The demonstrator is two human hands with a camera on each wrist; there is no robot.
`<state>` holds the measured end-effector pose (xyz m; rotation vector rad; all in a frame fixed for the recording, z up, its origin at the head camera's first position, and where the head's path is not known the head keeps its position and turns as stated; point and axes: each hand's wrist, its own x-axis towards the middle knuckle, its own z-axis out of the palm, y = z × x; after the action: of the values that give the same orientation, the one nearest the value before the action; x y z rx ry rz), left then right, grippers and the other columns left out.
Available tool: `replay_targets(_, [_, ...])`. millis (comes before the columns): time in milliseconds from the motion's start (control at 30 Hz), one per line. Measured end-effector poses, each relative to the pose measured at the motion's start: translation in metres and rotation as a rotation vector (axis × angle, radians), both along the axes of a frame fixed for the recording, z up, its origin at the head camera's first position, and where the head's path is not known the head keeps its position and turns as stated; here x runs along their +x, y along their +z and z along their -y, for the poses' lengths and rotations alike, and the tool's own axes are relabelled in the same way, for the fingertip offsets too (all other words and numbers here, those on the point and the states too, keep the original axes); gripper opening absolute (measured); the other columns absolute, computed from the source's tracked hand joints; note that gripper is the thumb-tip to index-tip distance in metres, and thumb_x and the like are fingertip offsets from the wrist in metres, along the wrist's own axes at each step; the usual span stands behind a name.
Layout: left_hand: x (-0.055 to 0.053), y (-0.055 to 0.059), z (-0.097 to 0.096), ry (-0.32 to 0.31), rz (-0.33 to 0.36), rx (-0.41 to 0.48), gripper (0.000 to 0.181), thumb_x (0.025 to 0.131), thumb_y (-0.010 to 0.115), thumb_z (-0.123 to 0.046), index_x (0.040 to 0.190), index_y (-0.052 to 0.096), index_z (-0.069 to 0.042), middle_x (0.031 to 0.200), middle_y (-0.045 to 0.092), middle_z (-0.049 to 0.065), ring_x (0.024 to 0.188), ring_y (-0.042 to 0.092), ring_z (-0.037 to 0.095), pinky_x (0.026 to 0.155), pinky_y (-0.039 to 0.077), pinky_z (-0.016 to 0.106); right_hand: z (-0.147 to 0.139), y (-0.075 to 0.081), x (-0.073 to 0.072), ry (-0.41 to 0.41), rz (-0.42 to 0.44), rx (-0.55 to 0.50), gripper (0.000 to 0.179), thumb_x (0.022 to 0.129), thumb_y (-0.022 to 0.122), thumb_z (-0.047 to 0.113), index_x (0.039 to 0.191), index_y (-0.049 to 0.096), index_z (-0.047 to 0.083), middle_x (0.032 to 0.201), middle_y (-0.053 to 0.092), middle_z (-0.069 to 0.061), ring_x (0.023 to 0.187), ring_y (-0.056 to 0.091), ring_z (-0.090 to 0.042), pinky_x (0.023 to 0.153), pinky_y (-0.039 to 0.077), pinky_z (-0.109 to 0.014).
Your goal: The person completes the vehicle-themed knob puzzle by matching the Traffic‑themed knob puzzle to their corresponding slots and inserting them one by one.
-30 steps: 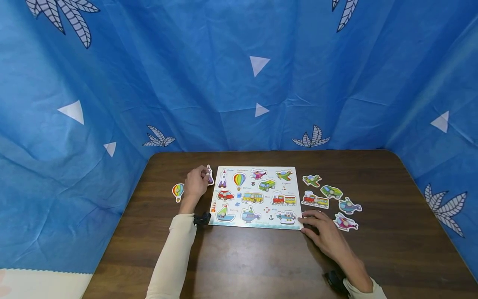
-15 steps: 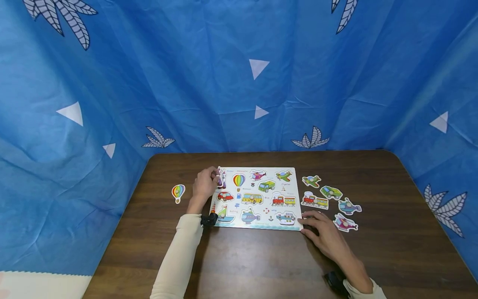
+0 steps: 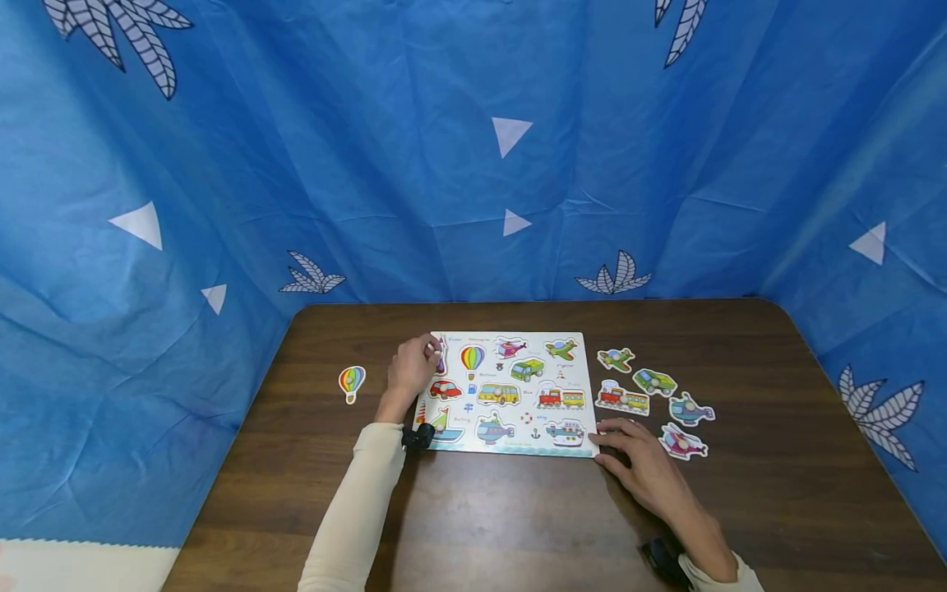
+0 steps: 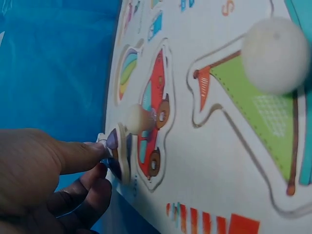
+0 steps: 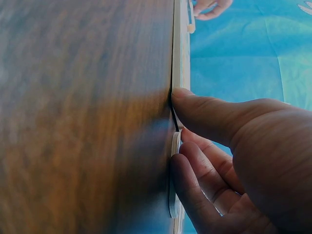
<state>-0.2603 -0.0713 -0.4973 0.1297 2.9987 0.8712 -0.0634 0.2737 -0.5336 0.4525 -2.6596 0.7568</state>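
My left hand (image 3: pixel 408 370) pinches a rocket puzzle piece (image 4: pixel 122 153) by thumb and fingers at the upper left of the white peg puzzle board (image 3: pixel 510 449). In the left wrist view the piece is tilted almost edge-on, beyond the red car piece (image 4: pixel 157 92) and its pale knob. Nearer that camera is the sailboat piece (image 4: pixel 273 141). At the board's lower right corner rests my right hand (image 3: pixel 642 464), its thumb (image 5: pixel 207 109) against the edge. Its other fingers touch or lie beside a flat wooden edge (image 5: pixel 174 175); I cannot tell which.
Left of the board lies a hot-air balloon piece (image 3: pixel 351 384). To its right are loose airplane (image 3: pixel 616 358), green truck (image 3: pixel 655 381), train (image 3: pixel 623 398), blue submarine-like (image 3: pixel 691 409) and pink helicopter (image 3: pixel 683 441) pieces. A blue curtain (image 3: pixel 444 164) hangs behind the brown table (image 3: pixel 503 526).
My left hand has carried the rocket piece rightward from beside the board onto its upper left rocket spot. The right hand has stayed at the corner.
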Motion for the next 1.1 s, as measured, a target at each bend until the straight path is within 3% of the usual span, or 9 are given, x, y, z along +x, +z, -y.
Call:
replay_targets(700, [0.0016,-0.0033,-0.0045,0.025,0.027,-0.010,0.013,0.097,0.066,-0.017,0.108,0.069,-0.012,0.096,0.066,0.007,0.080,0.063,0.022,0.064,0.049,0.034,0.0005,0.0010,0.0020,-0.008,0.033,0.015,0.031,0.075,0.086,0.008,0.106,0.080,0.012,0.111,0.069,-0.003,0.103,0.065,-0.024,0.086,0.053,-0.045])
replay_targets(1100, [0.0020,-0.0046,-0.0065,0.035,0.014,-0.007,0.015,0.096,0.067,-0.017,0.110,0.069,-0.011,0.097,0.065,0.007,0.082,0.063,0.024,0.067,0.051,0.036,-0.0003,0.0011,0.0017,0.003,-0.010,-0.003,0.032,0.073,0.087,0.006,0.104,0.080,0.012,0.111,0.070,-0.005,0.102,0.066,-0.025,0.085,0.051,-0.042])
